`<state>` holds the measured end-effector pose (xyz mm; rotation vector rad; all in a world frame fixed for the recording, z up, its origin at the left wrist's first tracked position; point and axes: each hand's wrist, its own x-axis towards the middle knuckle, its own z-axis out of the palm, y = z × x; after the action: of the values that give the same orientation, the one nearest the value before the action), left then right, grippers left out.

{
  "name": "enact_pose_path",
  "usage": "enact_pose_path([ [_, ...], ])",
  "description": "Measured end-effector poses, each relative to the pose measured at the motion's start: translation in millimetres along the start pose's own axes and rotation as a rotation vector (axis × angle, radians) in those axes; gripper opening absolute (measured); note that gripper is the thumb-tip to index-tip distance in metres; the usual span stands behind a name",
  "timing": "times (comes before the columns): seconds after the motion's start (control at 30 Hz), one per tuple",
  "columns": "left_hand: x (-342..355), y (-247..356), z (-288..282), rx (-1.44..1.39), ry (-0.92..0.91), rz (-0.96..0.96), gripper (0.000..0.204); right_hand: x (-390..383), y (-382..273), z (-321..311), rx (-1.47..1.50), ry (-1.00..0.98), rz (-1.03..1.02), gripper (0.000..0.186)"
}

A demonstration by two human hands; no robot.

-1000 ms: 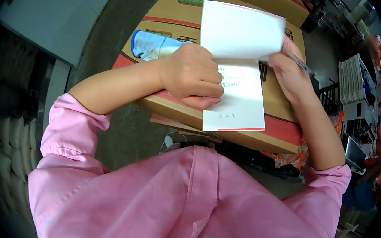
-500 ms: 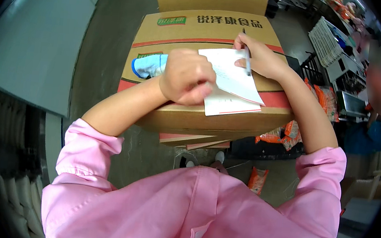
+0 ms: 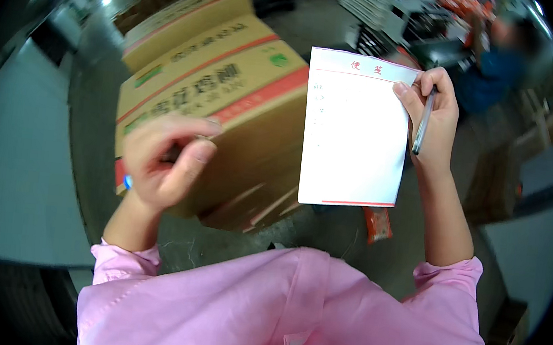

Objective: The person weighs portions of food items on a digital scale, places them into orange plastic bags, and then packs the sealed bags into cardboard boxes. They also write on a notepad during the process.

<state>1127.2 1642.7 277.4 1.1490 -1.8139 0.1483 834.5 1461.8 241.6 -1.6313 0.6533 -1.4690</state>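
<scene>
My right hand (image 3: 441,126) grips a white sheet of note paper (image 3: 353,147) by its upper right edge, between thumb and fingers. The sheet has a red heading, a red line near its bottom and a little faint handwriting. A clear pen with a dark tip (image 3: 423,124) is held in the same hand, pointing down. To the left, my left hand (image 3: 163,160) is raised in front of a cardboard box (image 3: 191,89), slightly blurred. Its fingers are curled, with the thumb apart and nothing visible between them. A bit of blue (image 3: 128,182) shows beside that wrist.
Behind the first box stands another carton (image 3: 181,24). An orange packet (image 3: 377,225) lies on the floor below the paper. White crates (image 3: 368,7) stand at the back, and a person in blue (image 3: 499,78) is at the right. A pale panel (image 3: 16,152) fills the left side.
The view has turned, so the boxes now lie to the left. My right hand has lifted the paper off the box, with the pen still held. My left hand has moved away from the paper and loosened.
</scene>
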Motion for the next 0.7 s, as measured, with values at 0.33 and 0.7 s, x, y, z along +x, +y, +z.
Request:
enact_pose_path([
  [0.33, -62, 180, 318, -1.262, -0.939, -0.901, 0.037, -202, -46, -264, -0.302, 0.494, 0.084, 0.03],
  [0.7, -90, 400, 491, -0.715, -1.036, -0.38, 0.032, -421, -50, -459, 0.055, 1.132, 0.313, 0.021],
])
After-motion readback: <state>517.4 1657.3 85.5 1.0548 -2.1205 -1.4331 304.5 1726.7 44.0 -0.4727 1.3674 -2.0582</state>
